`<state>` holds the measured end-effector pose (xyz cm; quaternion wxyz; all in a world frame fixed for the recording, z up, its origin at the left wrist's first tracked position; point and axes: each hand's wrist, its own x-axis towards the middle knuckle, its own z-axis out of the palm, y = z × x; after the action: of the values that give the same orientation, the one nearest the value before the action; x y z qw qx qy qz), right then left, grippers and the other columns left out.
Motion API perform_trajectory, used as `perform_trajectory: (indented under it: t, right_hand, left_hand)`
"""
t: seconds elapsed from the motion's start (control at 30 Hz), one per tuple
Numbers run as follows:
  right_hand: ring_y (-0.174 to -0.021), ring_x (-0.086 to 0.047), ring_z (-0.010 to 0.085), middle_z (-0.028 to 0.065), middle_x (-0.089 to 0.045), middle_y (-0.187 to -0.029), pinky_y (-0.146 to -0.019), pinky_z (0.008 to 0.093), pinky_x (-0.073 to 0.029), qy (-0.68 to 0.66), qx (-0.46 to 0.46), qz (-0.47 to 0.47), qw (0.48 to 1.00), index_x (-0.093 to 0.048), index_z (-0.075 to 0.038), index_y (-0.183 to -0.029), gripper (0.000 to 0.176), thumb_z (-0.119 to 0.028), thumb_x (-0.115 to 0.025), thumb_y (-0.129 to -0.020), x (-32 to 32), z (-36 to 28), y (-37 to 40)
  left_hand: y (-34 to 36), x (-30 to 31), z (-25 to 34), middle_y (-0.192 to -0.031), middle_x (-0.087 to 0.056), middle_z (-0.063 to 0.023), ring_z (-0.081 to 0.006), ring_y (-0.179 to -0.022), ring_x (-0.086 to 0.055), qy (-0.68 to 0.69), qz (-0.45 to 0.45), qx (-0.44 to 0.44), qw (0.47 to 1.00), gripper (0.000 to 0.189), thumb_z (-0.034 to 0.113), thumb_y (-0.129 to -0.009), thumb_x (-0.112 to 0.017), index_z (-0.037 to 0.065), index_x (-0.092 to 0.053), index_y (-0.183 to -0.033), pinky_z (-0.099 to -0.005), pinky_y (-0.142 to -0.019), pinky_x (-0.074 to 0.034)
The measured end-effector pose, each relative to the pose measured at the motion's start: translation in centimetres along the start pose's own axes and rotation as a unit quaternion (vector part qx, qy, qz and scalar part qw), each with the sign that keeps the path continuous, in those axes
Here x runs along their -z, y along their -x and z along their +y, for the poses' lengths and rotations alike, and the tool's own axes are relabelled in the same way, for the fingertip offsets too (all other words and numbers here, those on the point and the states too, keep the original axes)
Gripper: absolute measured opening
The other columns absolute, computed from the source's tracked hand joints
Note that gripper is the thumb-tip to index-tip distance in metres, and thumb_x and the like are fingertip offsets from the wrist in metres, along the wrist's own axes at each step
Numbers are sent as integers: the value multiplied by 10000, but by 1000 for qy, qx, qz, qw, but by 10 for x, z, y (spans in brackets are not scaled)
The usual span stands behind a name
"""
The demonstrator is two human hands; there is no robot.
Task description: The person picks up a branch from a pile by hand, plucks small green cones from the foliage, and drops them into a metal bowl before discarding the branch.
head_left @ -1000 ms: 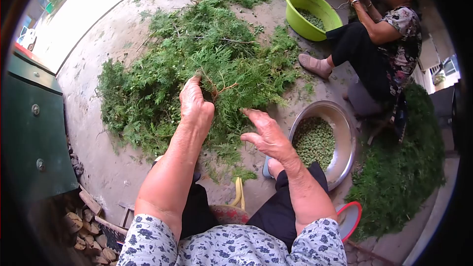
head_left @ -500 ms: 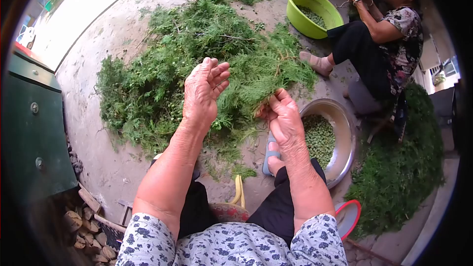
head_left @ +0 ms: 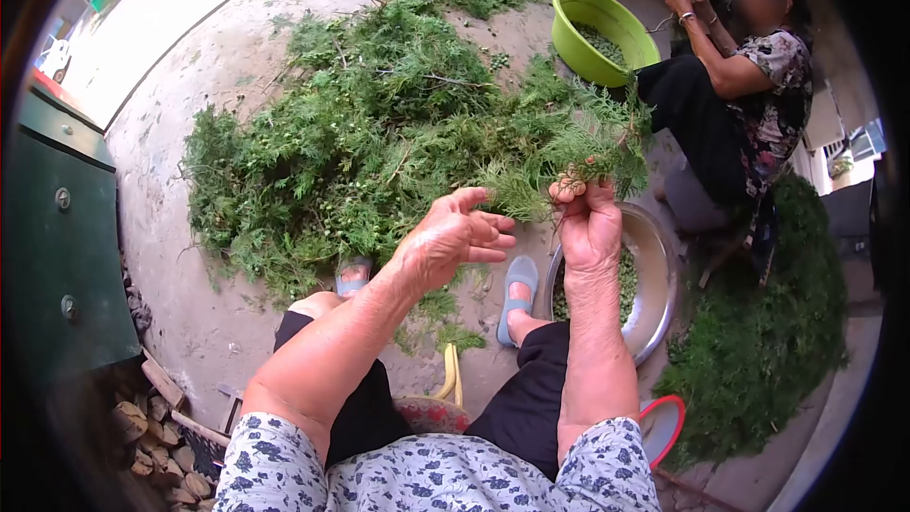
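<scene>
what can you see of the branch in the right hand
It's a feathery green conifer-like branch with fanned sprays and thin brownish stems. The right hand pinches its lower end, foliage spreading outward. In view, its tips appear next to the lime-green round tub and the other person's black trousers. Whether it touches the green leafy pile cannot be told.

No text, label, brand, number or sign can be read. No lettering is made out on the lime-green round plastic basin (head_left: 576, 55), silver round metal basin (head_left: 656, 275) or dark green flat panel (head_left: 71, 213). Distant white vehicle (head_left: 58, 59): too small for markings to be read.
</scene>
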<state>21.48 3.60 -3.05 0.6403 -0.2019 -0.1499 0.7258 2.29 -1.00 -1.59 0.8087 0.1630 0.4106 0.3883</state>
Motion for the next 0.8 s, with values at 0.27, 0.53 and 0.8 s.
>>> perform_trajectory:
  t: [0.27,0.53,0.8]
  right_hand:
    - [-731,-608,192,86,-619,-897,-636,342,-525,61,-107,-72,990,-567,-39,-1032,244,-81,-607,-795,-23,9,19]
    - [-596,-541,85,28,-622,-783,-502,207,-406,290,-203,-92,931,-585,-7,-993,220,-129,-607,-810,-39,13,25]
    - [-542,-446,42,-41,-501,-659,-489,196,-381,562,-203,-109,794,-584,-35,-859,133,-115,-498,-796,-52,4,25]
  left_hand:
    - [4,-9,15,-1296,-375,-191,-276,-1099,-493,161,-104,-129,973,782,56,-755,-654,49,-160,-1361,-401,-915,-437]
    - [1,2,26,-1034,-566,-119,-231,-960,-570,151,63,-240,957,255,19,-805,-604,15,-446,-1006,-394,-863,-464]
    - [3,19,41,-897,-633,-87,-198,-800,-614,193,95,-266,940,162,34,-817,-586,0,-594,-975,-344,-790,-496]
